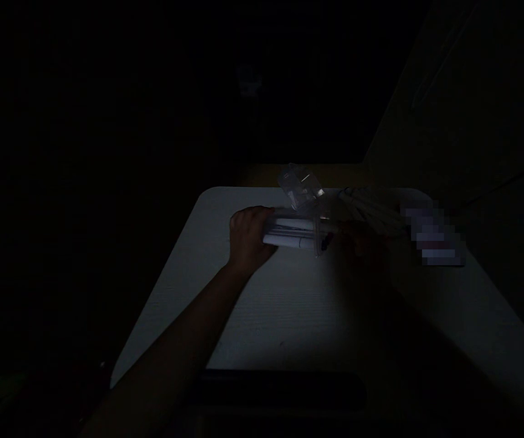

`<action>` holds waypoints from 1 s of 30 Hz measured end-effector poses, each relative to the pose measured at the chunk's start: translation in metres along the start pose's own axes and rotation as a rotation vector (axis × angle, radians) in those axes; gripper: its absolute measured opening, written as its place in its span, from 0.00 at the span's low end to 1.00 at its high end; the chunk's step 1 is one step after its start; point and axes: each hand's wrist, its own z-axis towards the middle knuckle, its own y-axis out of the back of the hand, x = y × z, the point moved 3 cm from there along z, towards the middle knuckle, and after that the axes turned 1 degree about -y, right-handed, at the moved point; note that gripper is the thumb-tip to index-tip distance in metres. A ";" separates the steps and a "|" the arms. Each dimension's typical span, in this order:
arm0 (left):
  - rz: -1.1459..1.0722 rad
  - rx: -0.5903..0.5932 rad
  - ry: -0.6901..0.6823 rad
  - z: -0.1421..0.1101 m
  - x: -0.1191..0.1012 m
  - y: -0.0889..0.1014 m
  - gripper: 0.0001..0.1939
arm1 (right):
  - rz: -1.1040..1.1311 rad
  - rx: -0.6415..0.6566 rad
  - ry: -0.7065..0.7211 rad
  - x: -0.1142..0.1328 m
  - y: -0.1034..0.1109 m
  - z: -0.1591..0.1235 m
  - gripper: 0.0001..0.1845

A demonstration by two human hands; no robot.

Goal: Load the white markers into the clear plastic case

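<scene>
In dim light, my left hand [248, 237] is wrapped around a clear plastic container [317, 243] lying on its side. White pens [289, 241] fill it lengthwise, and dark ends show at its mouth, which faces right. My right hand [363, 243] is deep in shadow just right of that mouth. Its fingers look drawn together near the pen ends, but what they hold is too dark to make out. Behind the container, a clear plastic piece [302, 185], perhaps its lid, catches the light. Several loose white pens [371, 210] lie in a pile beyond my right hand.
A pale tabletop [262, 310] with rounded far corners bears these things. At its right edge lies a flat, blurred-out item [435, 237]. A dark bar-like shape [280, 389] runs along the near edge. Beyond the table nearly everything is black.
</scene>
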 end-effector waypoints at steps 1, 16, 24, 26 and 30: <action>-0.002 0.002 0.002 0.000 0.000 0.000 0.30 | -0.001 0.005 -0.003 0.000 0.000 0.000 0.18; -0.007 0.052 0.031 0.001 -0.001 0.000 0.31 | 0.055 0.144 0.077 -0.005 -0.011 -0.004 0.27; 0.014 0.028 0.035 0.001 0.000 0.000 0.31 | -0.056 0.053 0.003 -0.013 0.001 0.002 0.25; 0.009 0.019 0.023 0.001 0.000 0.000 0.31 | -0.137 0.036 -0.035 -0.024 0.006 0.004 0.25; 0.008 0.027 0.025 0.001 0.000 0.000 0.31 | -0.282 0.032 -0.055 -0.058 0.005 0.003 0.27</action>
